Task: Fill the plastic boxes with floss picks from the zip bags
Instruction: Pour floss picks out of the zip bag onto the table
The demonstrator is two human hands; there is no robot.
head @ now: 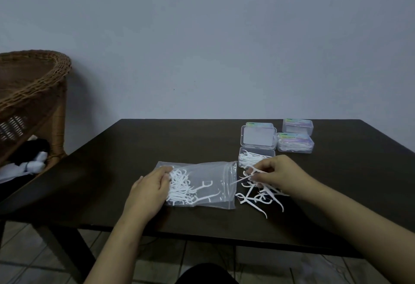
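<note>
Floss picks (258,196) lie loose on our worktop (112,171), just near of the open plastic box (256,159).

From largest to smallest: the dark worktop carries the zip bag (208,185) lying flat at centre, its mouth to the right, more picks heaped at its left end. Our left hand (150,190) rests on that closed end, fingers curled over it, pinning the bag. Far right stand two closed boxes (295,141), already filled we judge. The open box, part filled, sits just far of our right hand (275,174), which pinches one pick (249,175) above the pile. That pick's long axis runs left to right; the box lies a short reach farther, nearest our right hand.
</note>
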